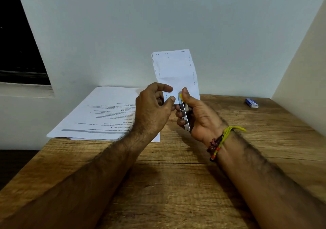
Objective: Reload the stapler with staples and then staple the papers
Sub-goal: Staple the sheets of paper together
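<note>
Both forearms cross the wooden table [176, 184]; stapling in progress, above the desk.

My right hand [199, 116] grips the stapler [184, 116], thumb pressed on its yellow-tipped head. My left hand [155, 107] pinches the lower edge of the folded paper [176, 70], held upright at the stapler's mouth. That paper already carries rows of staples, so I judge reloading done and stapling well advanced. Printed sheets [98, 116] lie flat to the left, untouched. A small blue box [251, 103], likely staples, sits far right. Nothing obstructs.
</note>
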